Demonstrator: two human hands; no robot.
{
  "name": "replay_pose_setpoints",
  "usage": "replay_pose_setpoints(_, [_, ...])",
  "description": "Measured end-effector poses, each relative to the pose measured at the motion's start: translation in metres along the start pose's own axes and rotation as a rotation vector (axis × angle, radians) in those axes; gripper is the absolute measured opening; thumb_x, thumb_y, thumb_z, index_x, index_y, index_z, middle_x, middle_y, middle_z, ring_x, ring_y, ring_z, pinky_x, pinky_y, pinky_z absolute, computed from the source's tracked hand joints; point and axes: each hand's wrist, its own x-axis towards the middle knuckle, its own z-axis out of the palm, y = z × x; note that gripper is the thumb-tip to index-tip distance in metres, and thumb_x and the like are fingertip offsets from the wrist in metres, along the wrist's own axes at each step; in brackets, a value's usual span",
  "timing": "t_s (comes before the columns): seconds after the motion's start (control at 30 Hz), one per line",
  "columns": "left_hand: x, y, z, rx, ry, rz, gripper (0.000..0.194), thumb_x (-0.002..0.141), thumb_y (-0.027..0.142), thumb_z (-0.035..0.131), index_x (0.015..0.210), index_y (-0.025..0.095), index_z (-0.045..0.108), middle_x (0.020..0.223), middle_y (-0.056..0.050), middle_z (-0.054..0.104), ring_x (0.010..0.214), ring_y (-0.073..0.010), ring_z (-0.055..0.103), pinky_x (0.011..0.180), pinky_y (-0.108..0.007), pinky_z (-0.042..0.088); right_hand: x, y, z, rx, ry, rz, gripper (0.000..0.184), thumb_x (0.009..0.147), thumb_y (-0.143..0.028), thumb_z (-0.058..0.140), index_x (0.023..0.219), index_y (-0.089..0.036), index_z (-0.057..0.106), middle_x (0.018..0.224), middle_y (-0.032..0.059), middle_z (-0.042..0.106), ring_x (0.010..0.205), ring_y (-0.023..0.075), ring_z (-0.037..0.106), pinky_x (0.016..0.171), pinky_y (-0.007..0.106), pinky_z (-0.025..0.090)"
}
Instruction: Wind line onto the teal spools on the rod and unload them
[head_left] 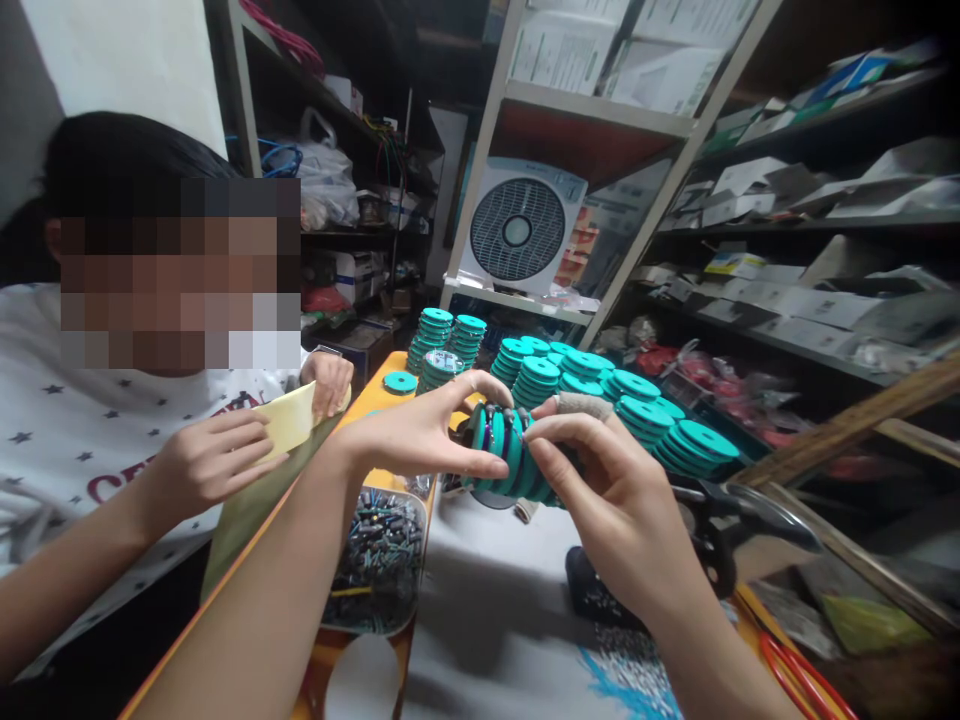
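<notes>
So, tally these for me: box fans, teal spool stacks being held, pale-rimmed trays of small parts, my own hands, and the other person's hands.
Box fan: 1
Held teal spool stack: 1
Pale-rimmed tray of small parts: 1
Your left hand and right hand: 2
Other person's hands: 2
Total: 7
</notes>
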Motion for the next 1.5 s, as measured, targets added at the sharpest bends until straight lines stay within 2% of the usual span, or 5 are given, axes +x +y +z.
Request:
replay_pose_setpoints(0.3, [-0.0005, -0.0036, -0.0018, 0.054, 0.025, 0.039, 0.062, 0.066, 0.043, 0.077, 0.116, 0.029, 0.045, 0.124, -0.005, 0.052, 0.107, -0.0221, 0.055, 0.087, -0.037, 0.048, 0.0027, -0.0036, -0.0034, -0.101, -0.104, -0.013, 0.009, 0.09, -0.025, 0.056, 0.083, -0.024, 0.062, 0.1, 0.0009, 0.055, 0.099, 0.0143, 0.053, 0.085, 0.03, 0.042])
replay_pose_setpoints(0.67, [-0.0018, -0.0022, -0.0043, 0.147, 0.04, 0.106, 0.054, 0.07, 0.046, 0.072, 0.115, 0.028, 0.048, 0.124, -0.003, 0.051, 0.11, -0.0202, 0.051, 0.095, -0.036, 0.041, 0.0034, -0.0051, -0.0046, -0.159, -0.177, -0.024, 0.009, 0.09, -0.027, 0.054, 0.084, -0.025, 0.061, 0.102, 0.0013, 0.053, 0.099, 0.0149, 0.051, 0.085, 0.031, 0.041])
replay_pose_setpoints(1.03, [-0.0023, -0.0009, -0.0041, 0.153, 0.03, 0.11, 0.054, 0.071, 0.047, 0.071, 0.115, 0.027, 0.048, 0.122, -0.004, 0.05, 0.107, -0.0204, 0.052, 0.089, -0.034, 0.043, -0.0001, -0.0072, 0.002, -0.326, -0.126, -0.144, 0.006, 0.087, -0.019, 0.056, 0.084, -0.021, 0.06, 0.097, 0.0048, 0.054, 0.096, 0.0184, 0.051, 0.081, 0.034, 0.043])
replay_pose_setpoints(1.2, [-0.0025, -0.0011, -0.0033, 0.108, 0.024, 0.087, 0.052, 0.071, 0.045, 0.071, 0.115, 0.028, 0.047, 0.12, -0.004, 0.05, 0.107, -0.0204, 0.051, 0.086, -0.033, 0.045, 0.0016, -0.0089, 0.002, -0.22, -0.104, -0.094, 0.001, 0.088, -0.023, 0.057, 0.088, -0.022, 0.056, 0.098, 0.0046, 0.054, 0.096, 0.0184, 0.053, 0.082, 0.034, 0.044])
replay_pose_setpoints(1.5, [-0.0022, -0.0024, -0.0039, 0.119, 0.02, 0.082, 0.053, 0.071, 0.046, 0.071, 0.115, 0.028, 0.047, 0.124, -0.004, 0.049, 0.109, -0.0216, 0.05, 0.086, -0.033, 0.045, 0.0042, -0.0074, 0.0011, -0.297, -0.122, -0.109, 0.007, 0.087, -0.019, 0.056, 0.08, -0.021, 0.053, 0.091, 0.0046, 0.053, 0.09, 0.0188, 0.053, 0.078, 0.034, 0.044])
